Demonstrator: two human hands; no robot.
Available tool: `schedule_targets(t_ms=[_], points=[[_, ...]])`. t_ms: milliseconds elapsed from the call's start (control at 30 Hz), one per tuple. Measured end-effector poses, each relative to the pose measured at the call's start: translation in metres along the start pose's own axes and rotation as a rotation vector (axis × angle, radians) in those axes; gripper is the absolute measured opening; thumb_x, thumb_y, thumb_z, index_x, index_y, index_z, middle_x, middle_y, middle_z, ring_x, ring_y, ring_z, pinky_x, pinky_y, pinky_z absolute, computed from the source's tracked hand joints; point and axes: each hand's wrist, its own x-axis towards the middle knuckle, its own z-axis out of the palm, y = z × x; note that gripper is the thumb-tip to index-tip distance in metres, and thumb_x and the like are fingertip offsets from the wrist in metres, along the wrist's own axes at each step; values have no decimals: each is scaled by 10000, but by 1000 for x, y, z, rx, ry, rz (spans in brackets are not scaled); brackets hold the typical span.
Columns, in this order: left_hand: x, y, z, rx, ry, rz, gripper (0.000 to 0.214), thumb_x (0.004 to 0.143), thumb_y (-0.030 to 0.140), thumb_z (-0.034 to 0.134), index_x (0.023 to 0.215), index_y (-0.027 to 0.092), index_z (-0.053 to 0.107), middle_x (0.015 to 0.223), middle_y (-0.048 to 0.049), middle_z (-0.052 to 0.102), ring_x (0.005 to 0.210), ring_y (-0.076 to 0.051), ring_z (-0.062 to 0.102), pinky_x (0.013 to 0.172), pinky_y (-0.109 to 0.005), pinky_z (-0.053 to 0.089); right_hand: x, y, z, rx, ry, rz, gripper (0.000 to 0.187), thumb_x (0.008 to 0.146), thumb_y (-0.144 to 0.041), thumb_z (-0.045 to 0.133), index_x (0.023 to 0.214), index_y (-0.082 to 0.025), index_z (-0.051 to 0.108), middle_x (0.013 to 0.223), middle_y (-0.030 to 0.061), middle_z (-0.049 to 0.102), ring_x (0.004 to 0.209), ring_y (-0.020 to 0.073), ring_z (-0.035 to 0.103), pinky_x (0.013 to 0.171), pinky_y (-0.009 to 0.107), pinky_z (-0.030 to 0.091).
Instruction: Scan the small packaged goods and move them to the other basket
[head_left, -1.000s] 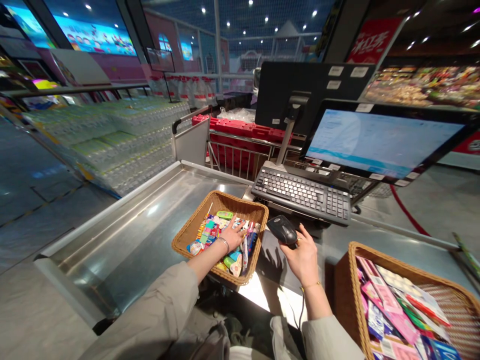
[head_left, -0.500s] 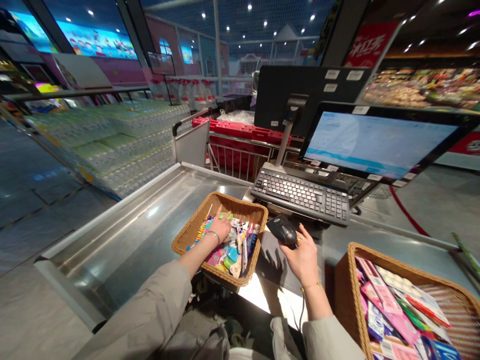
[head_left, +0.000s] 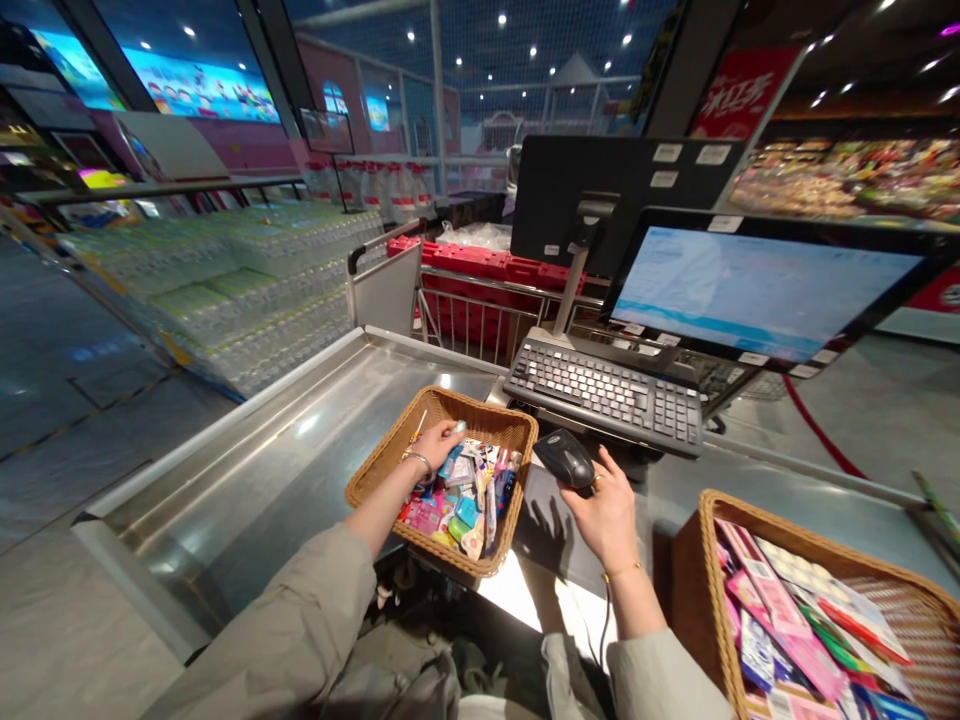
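Both hands are at work: the right hand (head_left: 606,512) is wrapped around a black scanner (head_left: 564,458), while the left hand (head_left: 435,442) bends into a wicker basket (head_left: 501,422), a small pale item (head_left: 459,427) at its fingertips, though its grip cannot be told. Loosely heaped packets (head_left: 466,512) could slide or tangle if one is pulled from beneath. The basket seems close to the near edge of the surface (head_left: 262,480), so a hard downward press might tip it. Beyond, the keyboard (head_left: 607,390) risks stray keystrokes should the scanner swing forward.
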Motion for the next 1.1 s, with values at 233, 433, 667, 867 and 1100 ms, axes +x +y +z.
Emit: schedule_targets(t_ms=[233, 433, 667, 867, 1100], points=[[-5, -11, 11, -111, 23, 24, 320, 840, 333, 570, 1123, 183, 579, 914, -33, 717, 823, -155, 685, 723, -272, 543, 1, 0, -3, -14, -12, 3, 254, 696, -335, 630, 883, -187, 717, 1077, 95, 720, 1327, 319, 444, 1087, 508, 353], [-12, -19, -4, 176, -60, 68, 370, 793, 350, 661, 1154, 271, 653, 1068, -45, 723, 961, -216, 671, 836, -324, 496, 1, -1, -3, -4, 0, 9, 250, 692, -330, 626, 884, -198, 716, 1070, 94, 720, 1326, 316, 444, 1086, 509, 351], [-20, -18, -11, 582, -129, 194, 192, 736, 440, 741, 850, 285, 744, 912, -63, 725, 1053, -297, 588, 980, -453, 350, 0, -2, -1, 5, -7, 9, 259, 694, -342, 625, 888, -198, 715, 1070, 91, 720, 1321, 315, 450, 1079, 509, 354], [-27, -15, -1, 750, -104, 291, 201, 841, 388, 647, 996, 278, 713, 1023, -80, 703, 1091, -278, 534, 1036, -476, 304, -2, -1, 0, -3, -6, 8, 259, 707, -355, 622, 890, -195, 714, 1061, 99, 720, 1318, 315, 451, 1070, 510, 361], [-27, -18, 8, 795, -93, 317, 356, 820, 310, 675, 1173, 337, 637, 1256, -49, 657, 1259, -308, 476, 1123, -657, 114, -4, 3, -1, -10, 2, 23, 259, 700, -342, 627, 889, -188, 717, 1064, 102, 720, 1315, 318, 456, 1059, 502, 381]])
